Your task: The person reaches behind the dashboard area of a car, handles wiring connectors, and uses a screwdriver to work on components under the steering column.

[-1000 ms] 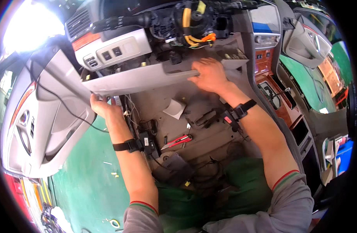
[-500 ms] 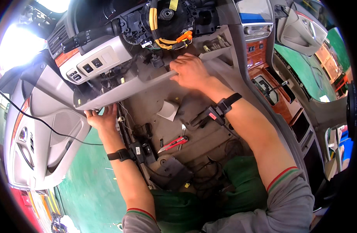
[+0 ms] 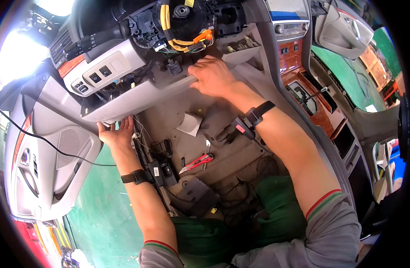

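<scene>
A long grey lower dashboard panel (image 3: pixel 133 99) hangs tilted beneath the switch panel (image 3: pixel 104 70), with a gap between them. At its left end my left hand (image 3: pixel 118 132) holds it from below, fingers spread upward against the underside. My right hand (image 3: pixel 212 77) is closed over the panel's right part, fingers curled at its upper edge. Small yellow clips (image 3: pixel 133 85) stand along the panel's upper edge. Behind it, dark wiring shows in the gap. Parts of my fingers are hidden by the panel.
Above is the bare steering column (image 3: pixel 182 12) with yellow-sleeved cables (image 3: pixel 165 20). On the footwell floor lie a red utility knife (image 3: pixel 198 161), a pale square piece (image 3: pixel 190 123) and cables. The door (image 3: pixel 57 152) stands open at left; the centre console (image 3: pixel 305 100) is at right.
The whole view has shifted slightly. Both hands keep their hold, and the panel sits a little higher, somewhat closer to the switch panel.
</scene>
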Action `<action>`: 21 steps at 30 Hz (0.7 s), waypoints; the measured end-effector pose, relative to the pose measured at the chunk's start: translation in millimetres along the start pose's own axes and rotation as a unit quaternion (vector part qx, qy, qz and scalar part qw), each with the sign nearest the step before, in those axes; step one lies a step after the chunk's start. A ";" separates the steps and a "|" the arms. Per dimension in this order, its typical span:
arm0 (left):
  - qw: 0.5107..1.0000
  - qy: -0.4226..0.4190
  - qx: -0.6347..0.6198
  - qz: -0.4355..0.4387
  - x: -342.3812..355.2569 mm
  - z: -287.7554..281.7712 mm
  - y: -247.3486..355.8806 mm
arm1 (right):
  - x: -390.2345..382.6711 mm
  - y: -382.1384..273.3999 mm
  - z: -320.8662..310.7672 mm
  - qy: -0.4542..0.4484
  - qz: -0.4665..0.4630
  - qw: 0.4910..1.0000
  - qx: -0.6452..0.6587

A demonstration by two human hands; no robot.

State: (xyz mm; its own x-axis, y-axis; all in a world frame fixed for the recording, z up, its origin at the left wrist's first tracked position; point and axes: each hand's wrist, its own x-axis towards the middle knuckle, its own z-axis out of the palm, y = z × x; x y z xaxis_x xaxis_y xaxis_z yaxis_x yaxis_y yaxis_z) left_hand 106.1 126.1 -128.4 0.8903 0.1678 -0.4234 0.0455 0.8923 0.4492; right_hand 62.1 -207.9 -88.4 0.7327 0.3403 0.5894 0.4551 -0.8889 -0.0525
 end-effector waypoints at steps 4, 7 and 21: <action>1.000 0.019 -0.018 -0.012 -2.1 4.3 -6.8 | 5.0 -1.4 -5.6 0.020 -0.031 0.999 0.003; 1.000 0.005 -0.022 -0.018 0.7 0.8 -3.8 | 12.5 -4.4 -5.5 -0.008 -0.019 1.000 0.003; 0.997 -0.020 0.019 -0.066 7.8 -7.0 -16.7 | 3.2 15.1 15.6 0.035 0.005 0.999 -0.023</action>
State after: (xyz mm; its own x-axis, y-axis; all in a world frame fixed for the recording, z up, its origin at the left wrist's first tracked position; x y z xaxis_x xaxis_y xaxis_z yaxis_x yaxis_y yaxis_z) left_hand 109.1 115.4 -144.7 0.8921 0.0320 -0.4506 0.1810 0.8886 0.4215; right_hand 79.1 -215.4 -99.9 0.6993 0.3114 0.6434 0.4233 -0.9057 -0.0218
